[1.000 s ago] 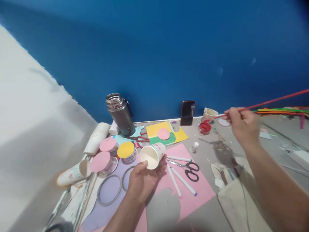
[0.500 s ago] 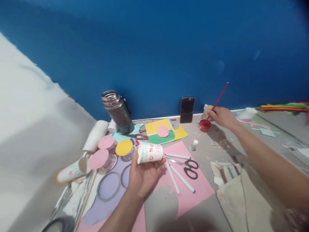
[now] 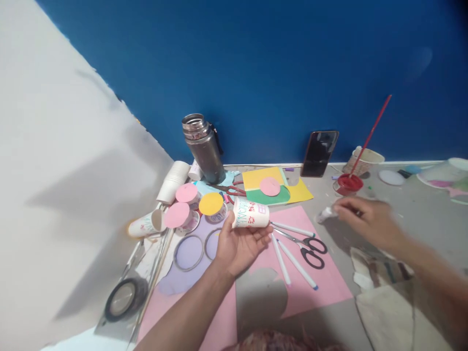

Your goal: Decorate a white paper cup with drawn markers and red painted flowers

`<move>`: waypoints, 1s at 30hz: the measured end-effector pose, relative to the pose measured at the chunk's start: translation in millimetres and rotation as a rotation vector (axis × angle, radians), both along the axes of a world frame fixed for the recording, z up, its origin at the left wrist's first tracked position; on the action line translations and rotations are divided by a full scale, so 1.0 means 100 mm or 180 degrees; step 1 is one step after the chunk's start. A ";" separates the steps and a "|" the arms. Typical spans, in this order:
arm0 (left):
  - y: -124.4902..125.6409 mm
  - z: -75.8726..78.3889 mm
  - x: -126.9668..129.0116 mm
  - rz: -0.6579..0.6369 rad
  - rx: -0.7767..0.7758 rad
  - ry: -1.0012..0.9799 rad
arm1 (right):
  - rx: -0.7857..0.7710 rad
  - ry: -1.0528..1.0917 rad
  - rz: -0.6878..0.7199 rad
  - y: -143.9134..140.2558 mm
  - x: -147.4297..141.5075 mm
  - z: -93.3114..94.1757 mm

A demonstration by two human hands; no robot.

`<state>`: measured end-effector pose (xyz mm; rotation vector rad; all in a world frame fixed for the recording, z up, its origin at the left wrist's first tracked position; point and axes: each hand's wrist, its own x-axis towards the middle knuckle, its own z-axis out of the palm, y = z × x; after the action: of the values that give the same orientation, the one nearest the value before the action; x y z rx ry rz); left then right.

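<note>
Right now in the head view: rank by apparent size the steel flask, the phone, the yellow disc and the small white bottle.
1. steel flask, tallest and bulkiest.
2. phone, leaning on the wall.
3. yellow disc, lying on a cup.
4. small white bottle, blurred, in the right hand's grip.
The flask and phone stand equally far back, so their order is safe.

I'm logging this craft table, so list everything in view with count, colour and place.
decorated paper cup: 1, white with red and green marks, on its side in the left hand
small glue bottle: 1, white, at the right hand's fingertips
flask: 1, dark metal, by the blue wall
phone: 1, black, leaning on the wall
paint pot: 1, red, brush standing in it
scissors: 1, black handles, on pink paper
markers: 3, white, beside the scissors
tape roll: 1, black, near left
left hand: holding the cup
right hand: on the bottle, blurred
</note>
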<state>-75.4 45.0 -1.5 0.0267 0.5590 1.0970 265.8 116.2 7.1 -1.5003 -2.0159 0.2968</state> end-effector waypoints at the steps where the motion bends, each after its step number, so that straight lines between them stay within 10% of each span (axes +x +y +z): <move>1: -0.01 0.01 0.00 0.0002 0.0047 0.0022 | -0.0078 -0.0020 0.0159 -0.09 -0.11 0.00; 4: -0.04 0.07 0.00 0.0069 0.0221 0.0080 | -0.0094 -0.0138 0.0747 -0.24 -0.41 0.10; 10: -0.04 0.16 -0.04 0.0293 0.0261 0.0294 | 0.0662 -0.0379 0.0268 -0.19 -0.51 0.34; 22: 0.01 0.04 -0.12 0.0273 0.0507 0.0499 | -0.0346 -0.1121 0.0980 0.26 -0.80 -0.03; 30: 0.02 0.10 -0.17 0.0345 0.0398 0.0591 | -0.0741 -0.0395 0.0928 0.34 -0.79 0.05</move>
<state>-91.9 47.2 8.2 0.2111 0.6634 1.2420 186.4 150.2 11.7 -1.3840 -2.3699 0.5871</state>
